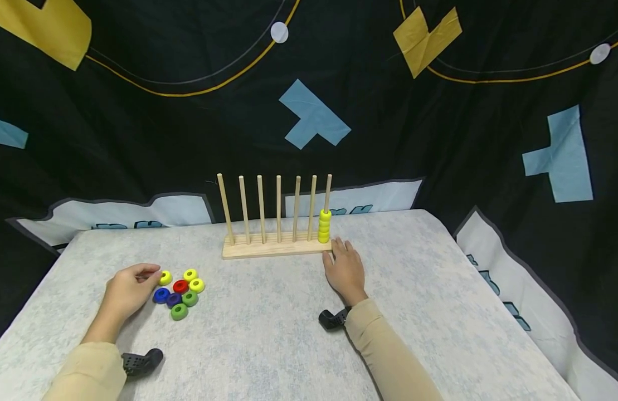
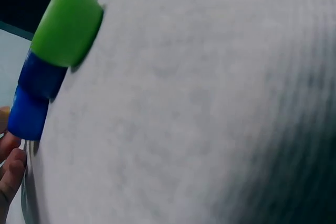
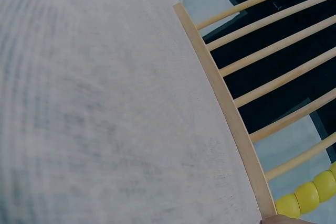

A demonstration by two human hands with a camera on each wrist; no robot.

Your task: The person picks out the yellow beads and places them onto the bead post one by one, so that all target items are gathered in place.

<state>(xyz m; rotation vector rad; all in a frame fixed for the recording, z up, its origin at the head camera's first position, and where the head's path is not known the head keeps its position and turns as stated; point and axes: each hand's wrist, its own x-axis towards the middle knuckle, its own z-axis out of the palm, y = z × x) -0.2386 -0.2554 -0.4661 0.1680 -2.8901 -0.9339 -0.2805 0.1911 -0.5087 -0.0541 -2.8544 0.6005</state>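
Note:
My left hand [image 1: 130,289] pinches a yellow ring [image 1: 165,277] between thumb and finger, at the left edge of a cluster of loose rings. A blue ring [image 1: 161,295], a purple ring [image 1: 174,300], a red ring [image 1: 180,286], two green rings and two more yellow ones lie close by. Across the table stands a wooden peg stand [image 1: 276,250] with several upright pegs. Its rightmost peg carries a stack of yellow rings [image 1: 324,226]. My right hand [image 1: 346,270] rests against the stand's right end, fingers fairly straight. In the right wrist view only a bit of it shows.
All this lies on a pale mottled tabletop [image 1: 268,334]. A black cloth [image 1: 188,139] with coloured paper shapes hangs behind the table. White cloth strips [image 1: 509,295] border the right side.

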